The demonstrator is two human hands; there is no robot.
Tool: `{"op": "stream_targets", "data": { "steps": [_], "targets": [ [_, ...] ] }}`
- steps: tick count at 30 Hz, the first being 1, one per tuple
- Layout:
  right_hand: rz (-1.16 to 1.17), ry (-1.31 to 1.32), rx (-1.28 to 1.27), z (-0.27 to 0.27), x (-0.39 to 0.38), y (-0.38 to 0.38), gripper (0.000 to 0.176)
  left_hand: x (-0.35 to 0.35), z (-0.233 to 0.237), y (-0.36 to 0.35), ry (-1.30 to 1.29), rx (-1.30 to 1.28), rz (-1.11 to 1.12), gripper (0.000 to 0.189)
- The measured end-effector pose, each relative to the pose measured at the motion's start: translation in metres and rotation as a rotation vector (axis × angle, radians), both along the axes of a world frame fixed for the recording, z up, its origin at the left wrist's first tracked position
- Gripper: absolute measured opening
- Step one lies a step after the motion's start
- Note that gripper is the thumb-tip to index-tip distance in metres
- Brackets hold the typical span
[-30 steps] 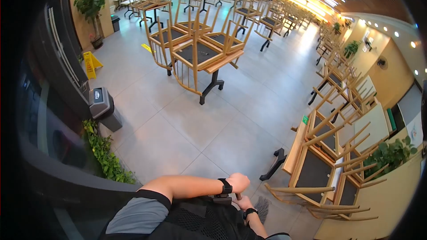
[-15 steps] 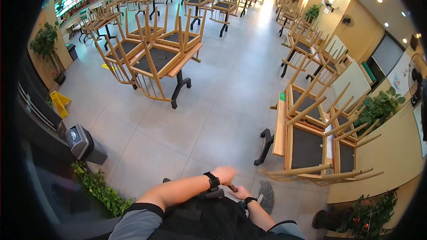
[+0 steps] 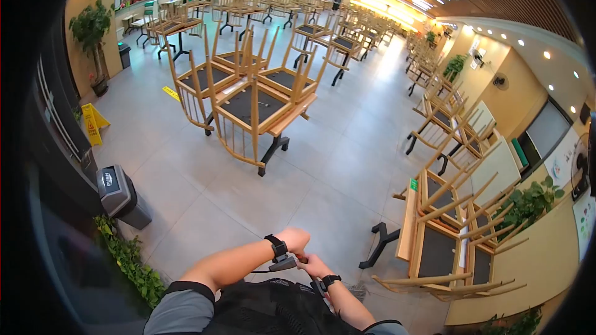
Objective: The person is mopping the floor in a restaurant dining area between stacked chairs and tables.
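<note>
My left hand [image 3: 293, 240] is closed round the top of a mop handle [image 3: 302, 259], in front of my body at the bottom of the head view. Lower on the same handle, my right hand [image 3: 315, 267] is wrapped round it, close beside the left. Both wrists wear black bands. The grey strands of the mop head [image 3: 358, 292] show on the floor just right of my right forearm, mostly hidden by it.
Tables with upturned chairs stand ahead [image 3: 254, 102] and at the right [image 3: 434, 251], with more rows beyond. A grey bin [image 3: 122, 195], a yellow floor sign [image 3: 94, 123] and green plants [image 3: 127, 260] line the left side. Grey floor tiles [image 3: 335, 167] run between the tables.
The view has tilted up and shifted, so the tables sit lower and further right. Both hands have moved left in the picture, still on the handle. Less of the mop head shows.
</note>
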State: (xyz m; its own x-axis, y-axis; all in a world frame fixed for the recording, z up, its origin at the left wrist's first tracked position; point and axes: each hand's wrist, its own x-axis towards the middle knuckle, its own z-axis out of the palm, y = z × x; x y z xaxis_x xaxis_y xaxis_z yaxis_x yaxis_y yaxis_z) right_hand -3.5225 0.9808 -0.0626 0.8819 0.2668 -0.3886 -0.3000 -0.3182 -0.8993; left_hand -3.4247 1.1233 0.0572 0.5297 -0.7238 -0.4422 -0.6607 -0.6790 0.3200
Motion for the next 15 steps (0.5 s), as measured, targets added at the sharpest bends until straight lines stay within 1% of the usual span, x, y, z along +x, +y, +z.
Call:
{"op": "stream_targets", "data": {
  "steps": [1, 2, 4, 5, 6, 8, 9, 11, 13, 15],
  "targets": [
    [0.051, -0.016, -0.058, -0.021, 0.017, 0.015, 0.025, 0.01, 0.007, 0.02, 0.03, 0.038, 0.01, 0.041],
    [0.068, -0.009, -0.06, -0.017, 0.024, 0.03, 0.025, 0.015, 0.017, 0.034, 0.037, 0.036, 0.027, 0.041],
    [0.123, -0.083, -0.109, 0.008, 0.047, 0.07, 0.023, 0.028, 0.025, 0.074, -0.056, 0.027, 0.056, 0.04],
    [0.123, -0.107, -0.039, 0.02, 0.053, 0.088, 0.022, 0.035, 0.025, 0.09, -0.058, 0.024, 0.087, 0.04],
    [0.141, -0.097, -0.038, 0.017, 0.063, 0.102, 0.022, 0.039, 0.028, 0.104, -0.047, 0.024, 0.105, 0.04],
    [0.183, -0.124, -0.022, 0.007, 0.079, 0.139, 0.036, 0.047, 0.035, 0.141, -0.037, 0.048, 0.174, 0.041],
    [0.192, -0.108, -0.012, 0.007, 0.084, 0.153, 0.036, 0.047, 0.034, 0.154, -0.043, 0.05, 0.186, 0.04],
    [0.261, -0.197, -0.089, 0.004, 0.093, 0.183, 0.027, 0.053, 0.026, 0.186, -0.034, 0.046, 0.214, 0.038],
    [0.275, -0.183, -0.093, -0.023, 0.097, 0.208, 0.027, 0.054, 0.005, 0.213, -0.046, -0.002, 0.259, 0.034],
    [0.286, -0.183, -0.157, -0.026, 0.102, 0.22, 0.029, 0.054, -0.001, 0.227, -0.055, -0.007, 0.273, 0.033]
  ]
}}
